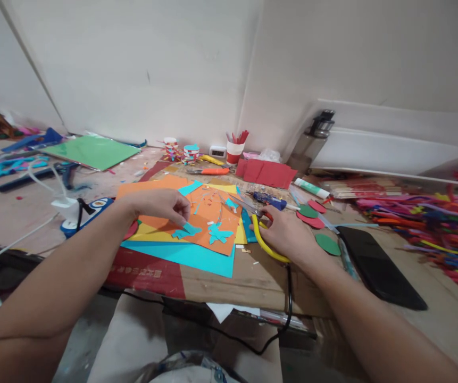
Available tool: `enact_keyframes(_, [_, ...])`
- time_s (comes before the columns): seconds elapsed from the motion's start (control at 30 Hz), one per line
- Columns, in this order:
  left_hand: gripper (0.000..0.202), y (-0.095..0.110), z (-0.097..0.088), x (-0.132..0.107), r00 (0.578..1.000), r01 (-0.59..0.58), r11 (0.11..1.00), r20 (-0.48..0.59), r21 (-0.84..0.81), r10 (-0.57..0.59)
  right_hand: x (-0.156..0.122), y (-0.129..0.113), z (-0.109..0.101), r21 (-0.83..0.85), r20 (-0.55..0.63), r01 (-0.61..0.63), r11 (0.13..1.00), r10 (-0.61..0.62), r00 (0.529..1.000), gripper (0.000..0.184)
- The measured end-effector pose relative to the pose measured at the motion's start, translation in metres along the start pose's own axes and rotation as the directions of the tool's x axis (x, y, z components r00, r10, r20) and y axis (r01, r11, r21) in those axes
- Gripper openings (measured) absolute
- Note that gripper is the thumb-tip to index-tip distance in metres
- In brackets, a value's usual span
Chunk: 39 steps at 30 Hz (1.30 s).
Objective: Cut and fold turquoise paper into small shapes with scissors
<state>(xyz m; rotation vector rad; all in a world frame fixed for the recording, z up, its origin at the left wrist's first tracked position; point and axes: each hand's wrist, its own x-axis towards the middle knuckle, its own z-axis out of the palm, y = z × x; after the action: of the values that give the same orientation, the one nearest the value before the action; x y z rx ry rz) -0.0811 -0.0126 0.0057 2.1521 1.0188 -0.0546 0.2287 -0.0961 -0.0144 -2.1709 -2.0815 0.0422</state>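
Observation:
My left hand (160, 205) reaches over the orange paper sheet (208, 213), fingertips pinched down on a small cyan paper cutout (186, 231). A second cyan cutout (218, 234) lies just to its right. My right hand (288, 234) is closed around the yellow handles of a pair of scissors (263, 236), whose blades point up-left over the orange sheet. Under the orange sheet lie yellow paper and a large cyan sheet (184, 255), all on a brown cardboard work surface (244, 282).
Red and green paper circles (316, 215) and a black phone-like slab (380, 266) lie right of my right hand. A pile of coloured pipe cleaners (432, 223) fills the far right. Red paper (266, 173), a glue stick (310, 187), a cup of pens and a green sheet (91, 151) sit behind.

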Motion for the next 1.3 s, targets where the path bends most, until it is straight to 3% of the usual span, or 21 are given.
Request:
enact_keyframes(0.2, [0.017, -0.001, -0.001, -0.001, 1.0, 0.012, 0.999, 0.012, 0.051, -0.013, 0.002, 0.002, 0.001, 0.008, 0.007, -0.022, 1.0, 0.022, 1.0, 0.033])
enact_keyframes(0.3, [0.024, -0.003, -0.006, -0.002, 0.99, 0.053, 0.998, -0.129, -0.021, -0.055, 0.002, 0.002, 0.001, 0.0, -0.002, -0.01, 1.0, 0.01, 1.0, 0.033])
enact_keyframes(0.37, [0.028, -0.008, -0.01, 0.0, 0.941, 0.102, 0.992, -0.315, -0.07, -0.119, 0.002, 0.002, 0.002, -0.003, -0.015, 0.002, 1.0, -0.002, 1.0, 0.035])
enact_keyframes(0.43, [0.026, -0.016, -0.012, 0.004, 0.839, 0.167, 0.985, -0.517, -0.052, -0.17, 0.002, 0.002, 0.002, 0.002, -0.017, 0.003, 1.0, -0.003, 1.0, 0.035])
enact_keyframes(0.5, [0.024, -0.025, -0.012, 0.009, 0.786, 0.268, 0.962, -0.589, 0.047, -0.19, 0.002, 0.002, 0.001, 0.011, -0.01, -0.009, 1.0, 0.009, 1.0, 0.035])
enact_keyframes(0.63, [0.034, -0.037, -0.008, 0.02, 0.754, 0.434, 0.895, -0.584, 0.1, -0.301, 0.002, 0.0, -0.001, 0.012, -0.003, -0.014, 1.0, 0.014, 1.0, 0.036])
enact_keyframes(0.73, [0.036, -0.04, -0.009, 0.026, 0.771, 0.476, 0.867, -0.545, 0.147, -0.331, 0.001, -0.003, -0.004, 0.009, 0.012, -0.021, 1.0, 0.02, 1.0, 0.036])
enact_keyframes(0.9, [0.031, -0.044, -0.015, 0.032, 0.758, 0.512, 0.849, -0.535, 0.133, -0.374, -0.001, -0.005, -0.007, 0.006, 0.027, -0.033, 0.999, 0.033, 0.999, 0.036])
enact_keyframes(1.0, [0.022, -0.049, -0.015, 0.029, 0.757, 0.446, 0.893, -0.56, 0.065, -0.337, -0.003, -0.005, -0.008, -0.007, 0.015, -0.022, 1.0, 0.022, 1.0, 0.035])
enact_keyframes(1.13, [0.023, -0.049, -0.013, 0.022, 0.751, 0.175, 0.973, -0.619, -0.151, -0.231, -0.007, -0.006, -0.01, -0.057, 0.022, 0.018, 0.998, -0.016, 1.0, 0.033])
enact_keyframes(1.2, [0.023, -0.044, -0.012, 0.02, 0.773, 0.018, 0.939, -0.592, -0.343, -0.23, -0.008, -0.005, -0.011, -0.077, 0.034, 0.056, 0.995, -0.053, 0.998, 0.033])
enact_keyframes(1.3, [0.036, -0.03, -0.011, 0.021, 0.863, -0.169, 0.778, -0.472, -0.606, -0.181, -0.008, -0.004, -0.01, -0.092, 0.062, 0.113, 0.989, -0.108, 0.992, 0.041])
